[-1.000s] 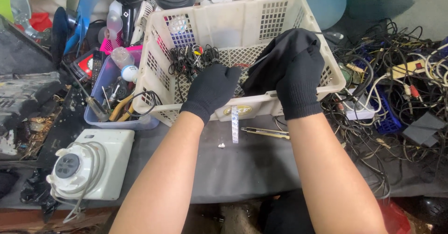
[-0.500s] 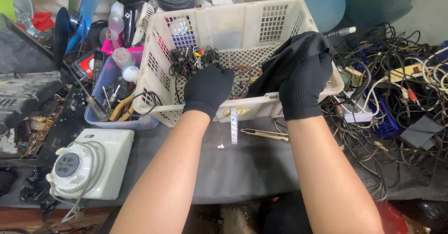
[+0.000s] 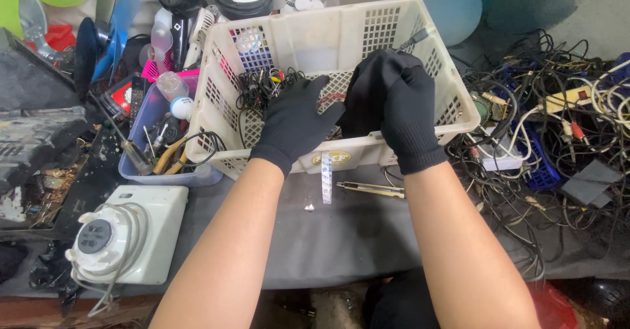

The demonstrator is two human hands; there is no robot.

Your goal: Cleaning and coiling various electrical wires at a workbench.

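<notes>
Both my hands wear black gloves and reach into a white slotted plastic basket [image 3: 315,24] on the grey table. My left hand [image 3: 295,122] lies palm down on the basket floor with its fingers stretched out, just right of a tangle of thin black wires [image 3: 259,86]. My right hand [image 3: 394,99] is curled beside it, near the basket's right wall. What is inside its fingers is hidden. A grey cable end [image 3: 413,39] pokes up just behind that hand.
A blue tub of tools [image 3: 157,165] stands left of the basket, with a white round-dialled appliance [image 3: 125,234] in front of it. A big heap of cables [image 3: 545,125] fills the right. A pen-like tool [image 3: 371,188] and a white strip [image 3: 326,178] lie before the basket.
My right hand has shifted a little left, closer to my left hand, and curled tighter. The left hand has hardly moved.
</notes>
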